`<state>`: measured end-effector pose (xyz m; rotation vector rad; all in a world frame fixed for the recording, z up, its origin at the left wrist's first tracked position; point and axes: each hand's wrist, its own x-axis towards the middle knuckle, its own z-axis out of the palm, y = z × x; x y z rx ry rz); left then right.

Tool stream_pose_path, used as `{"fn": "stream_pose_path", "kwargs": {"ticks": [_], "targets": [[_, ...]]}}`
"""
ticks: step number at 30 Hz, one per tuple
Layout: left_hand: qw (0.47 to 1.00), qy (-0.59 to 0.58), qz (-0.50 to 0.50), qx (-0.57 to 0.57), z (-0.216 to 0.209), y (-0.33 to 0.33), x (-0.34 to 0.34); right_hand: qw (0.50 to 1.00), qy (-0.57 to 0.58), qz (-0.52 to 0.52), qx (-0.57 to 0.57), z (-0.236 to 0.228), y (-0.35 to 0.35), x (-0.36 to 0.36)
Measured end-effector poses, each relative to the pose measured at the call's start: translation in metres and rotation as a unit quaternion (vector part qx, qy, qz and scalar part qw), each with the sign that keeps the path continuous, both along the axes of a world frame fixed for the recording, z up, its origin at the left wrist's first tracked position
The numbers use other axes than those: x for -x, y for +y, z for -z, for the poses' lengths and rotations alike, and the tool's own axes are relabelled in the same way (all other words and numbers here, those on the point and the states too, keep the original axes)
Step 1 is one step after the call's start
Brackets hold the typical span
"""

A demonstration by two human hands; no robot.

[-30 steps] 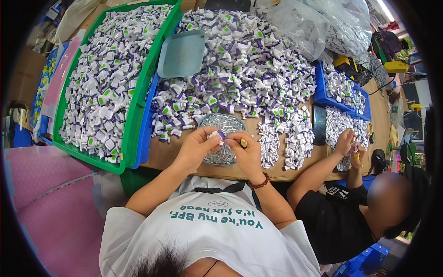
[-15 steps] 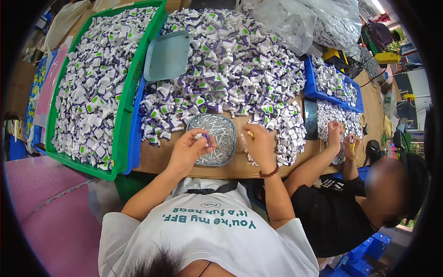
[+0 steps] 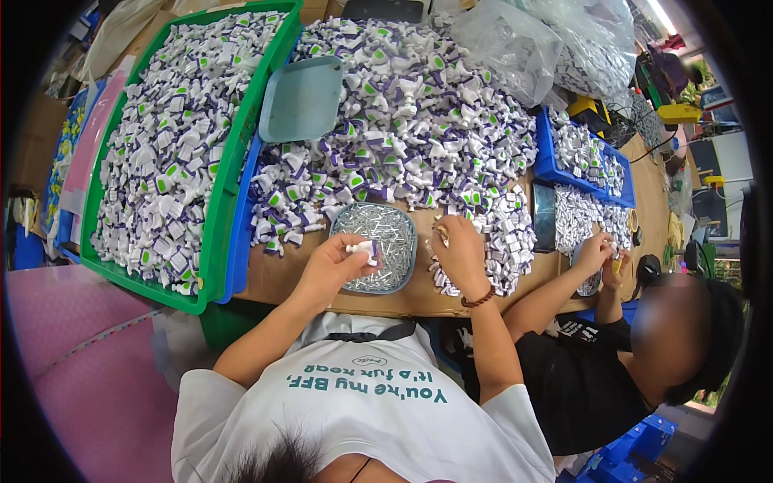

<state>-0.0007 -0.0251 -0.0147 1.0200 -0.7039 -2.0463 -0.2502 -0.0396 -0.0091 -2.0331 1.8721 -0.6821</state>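
Observation:
My left hand (image 3: 328,272) is closed in a pinch on a small white and purple plastic piece (image 3: 369,251), over the near left part of a grey-blue tray (image 3: 413,259). Loose metal pins (image 3: 378,229) fill that tray. To the tray's right, my right hand (image 3: 461,256) has its fingers curled together at the near edge of a group of small white pieces (image 3: 507,241). Something pale shows at its fingertips, too small to name. Beyond both hands spreads a large heap of white, purple and green plastic pieces (image 3: 403,129).
A green crate (image 3: 211,233) full of the same pieces stands at the left, with an empty grey-blue tray (image 3: 299,101) beside it. At the right are a blue bin (image 3: 547,161) and a co-worker's hands (image 3: 600,253). Clear plastic bags (image 3: 515,48) lie at the back.
The plastic piece in my left hand has turned to show more of its white side. My right hand has shifted slightly, its fingers curling further. A co-worker's raised hand has come down.

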Motion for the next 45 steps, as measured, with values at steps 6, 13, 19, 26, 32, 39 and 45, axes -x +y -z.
{"fn": "stream_pose_path", "kwargs": {"ticks": [6, 13, 19, 26, 32, 39, 45], "targets": [[0.997, 0.047, 0.007, -0.064, -0.012, -0.003, 0.005, 0.871, -0.461, -0.007, -0.171, -0.031, 0.009, -0.039], [0.995, 0.061, 0.009, -0.073, -0.01, -0.004, 0.002, 0.859, -0.462, -0.053, -0.214, -0.021, 0.023, -0.052], [0.997, 0.045, 0.019, -0.063, -0.015, -0.003, 0.001, 0.944, -0.312, -0.067, -0.09, -0.016, 0.027, -0.05], [0.997, 0.05, 0.025, -0.055, -0.012, -0.002, 0.002, 0.95, -0.296, -0.09, -0.049, -0.016, 0.024, -0.05], [0.996, 0.055, 0.026, -0.063, -0.015, -0.003, 0.002, 0.956, -0.273, -0.104, -0.038, -0.018, 0.024, -0.051], [0.978, 0.124, 0.005, -0.165, -0.007, 0.0, 0.001, 0.965, -0.213, -0.147, 0.03, -0.024, 0.028, -0.053], [0.975, 0.128, 0.023, -0.18, 0.001, -0.004, -0.003, 0.967, -0.085, -0.21, 0.12, -0.028, 0.031, -0.052]]}}
